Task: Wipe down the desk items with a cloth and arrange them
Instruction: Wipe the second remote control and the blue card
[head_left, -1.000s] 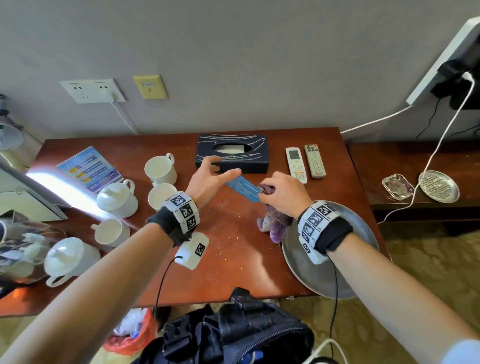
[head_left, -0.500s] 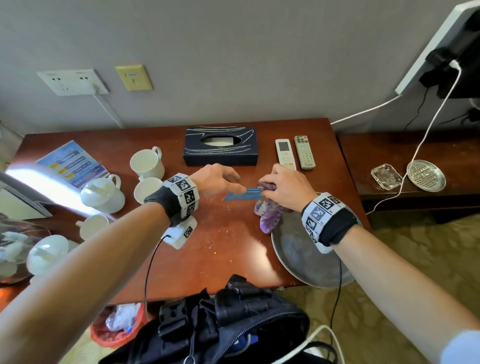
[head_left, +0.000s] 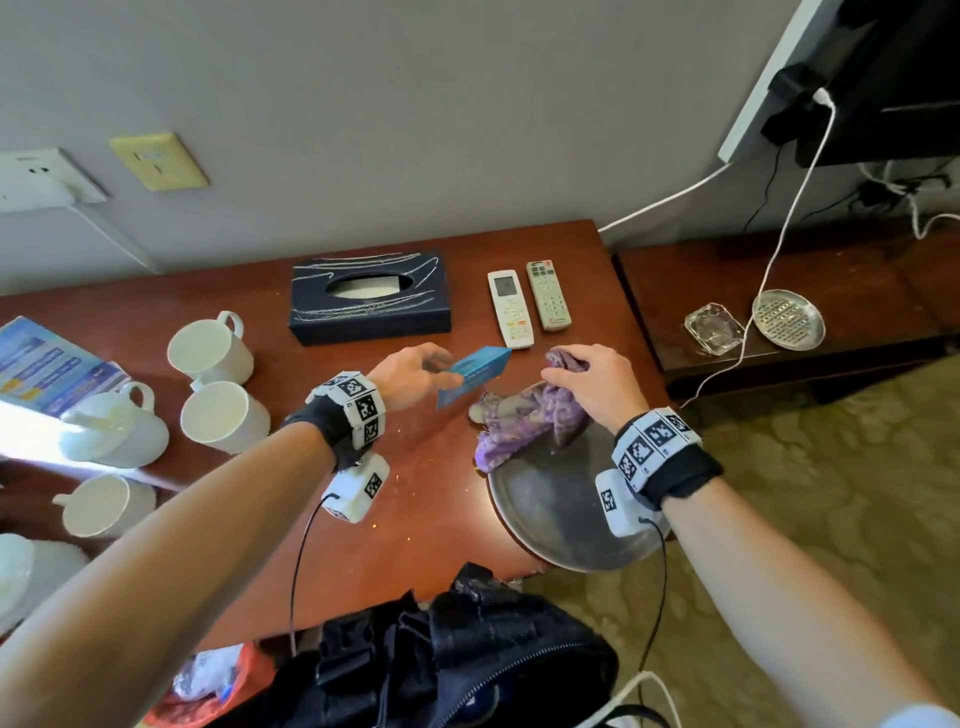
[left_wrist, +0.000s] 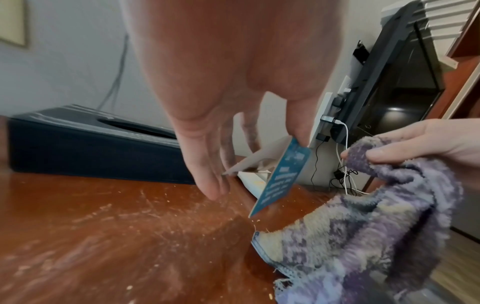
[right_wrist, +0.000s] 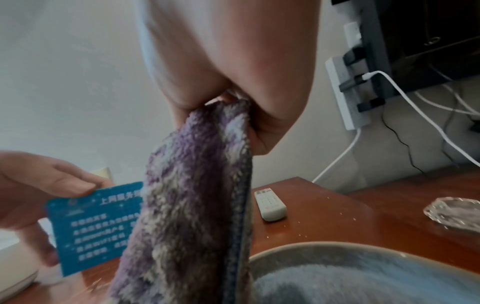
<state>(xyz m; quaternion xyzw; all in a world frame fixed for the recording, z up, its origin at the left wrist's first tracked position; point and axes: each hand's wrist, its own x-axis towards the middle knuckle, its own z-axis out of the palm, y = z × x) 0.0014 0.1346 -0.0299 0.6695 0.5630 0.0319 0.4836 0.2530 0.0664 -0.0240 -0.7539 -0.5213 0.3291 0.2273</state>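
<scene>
Separated from the cloth since a second ago, the blue card is now held clear of it, where earlier the two were pressed together between the hands. The card is pinched by the left hand between thumb and fingertips, tilted on edge above the counter, as the left wrist view shows. The purple cloth is bunched in the curled fingers of the right hand, and its loose end is draped below that hand onto the rim of the metal tray. A small gap is seen between card and cloth; the hands are near each other but not touching.

Wiping of the card is judged to be finished or paused, and placement of the card is taken to be the likely next step. Beyond the left hand lies the dark tissue box; beyond the right hand lie two remotes side by side. White cups are grouped to the outer side of the left hand. Crumbs are scattered on the counter beneath both hands, so the surface itself appears still to need wiping.
</scene>
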